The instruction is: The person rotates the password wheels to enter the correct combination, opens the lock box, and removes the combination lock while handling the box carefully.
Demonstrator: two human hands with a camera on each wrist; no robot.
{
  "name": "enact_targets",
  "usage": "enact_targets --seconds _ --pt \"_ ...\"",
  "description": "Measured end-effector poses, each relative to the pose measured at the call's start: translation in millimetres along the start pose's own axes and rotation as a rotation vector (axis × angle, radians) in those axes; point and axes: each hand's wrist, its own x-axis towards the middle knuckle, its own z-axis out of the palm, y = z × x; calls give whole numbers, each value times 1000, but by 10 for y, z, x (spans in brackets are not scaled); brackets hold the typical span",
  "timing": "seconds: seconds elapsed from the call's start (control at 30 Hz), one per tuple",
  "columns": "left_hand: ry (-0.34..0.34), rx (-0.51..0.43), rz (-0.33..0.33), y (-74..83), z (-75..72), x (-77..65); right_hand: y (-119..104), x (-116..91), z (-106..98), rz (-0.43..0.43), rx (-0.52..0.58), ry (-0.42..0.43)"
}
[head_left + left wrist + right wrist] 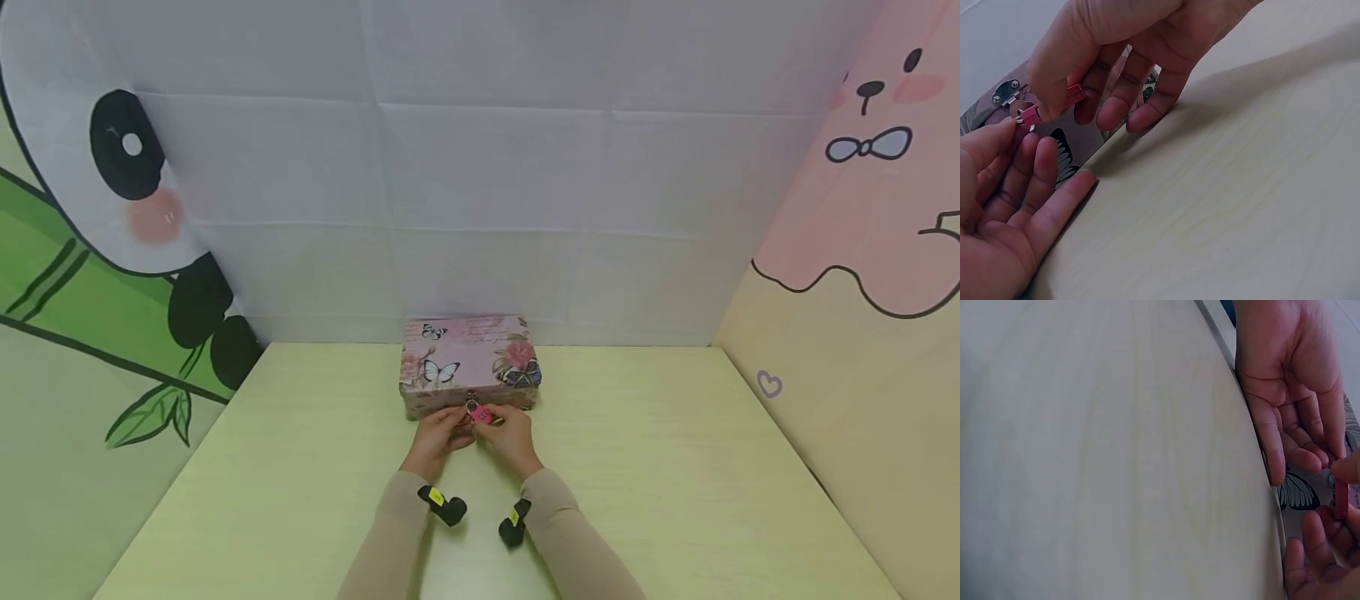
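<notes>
A small pink padlock [481,413] with dark marks on its face is at the front of a pink box [480,346] printed with butterflies and flowers. Its metal shackle [471,405] lies just below the box's silver latch [1007,92]. My right hand [513,437] pinches the pink body [1340,499] between thumb and fingers. From the other side, my left hand [438,437] pinches the padlock's shackle end with thumb and forefinger, its other fingers spread loosely beneath, palm up in the left wrist view. The fingers partly cover the padlock.
The box stands on a pale wooden table [645,467], close to a white cloth backdrop [480,167]. Cartoon-printed walls rise at the left [112,333] and right [840,250]. Black straps with small camera bodies [450,510] sit on both wrists, over beige sleeves.
</notes>
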Motion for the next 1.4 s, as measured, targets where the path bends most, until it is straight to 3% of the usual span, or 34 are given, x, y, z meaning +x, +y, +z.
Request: enact_targets --seconds 0.7,1.4 --pt "-6 -10 9 3 -7 -17 24 -33 -9 -29 22 -29" --pt "-15 -2 1 -7 -27 -10 -26 -39 -15 54 48 -45"
